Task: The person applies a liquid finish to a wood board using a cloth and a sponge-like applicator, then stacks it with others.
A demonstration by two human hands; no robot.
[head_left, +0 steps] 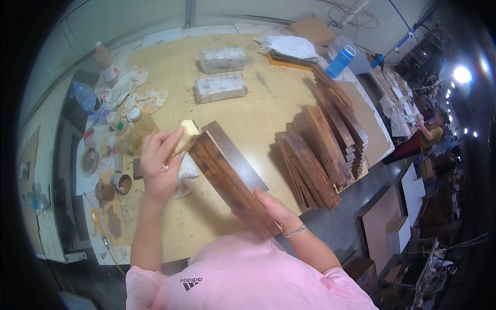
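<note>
Pinched between thumb and fingers of my left hand (162,162) is a pale yellow sponge-like block (188,135), by the far end of a dark-stained wooden board (232,186). My right hand (277,209) grips that board near its lower end, above the table's front edge. A second, smooth dark board (236,155) lies along the right side of the held one; whether my right hand bears it too, I cannot tell. Right of them, stained wooden boards (310,166) lie in fanned stacks. Below my left hand a white cloth (186,178) is partly hidden.
Two wrapped blocks (221,87) lie on the table (263,93). Bottles, jars (145,126) and stained rags (145,102) crowd the left side, with a small cup (122,183). A blue bottle (341,62) stands at the back right. A person (430,128) is far right.
</note>
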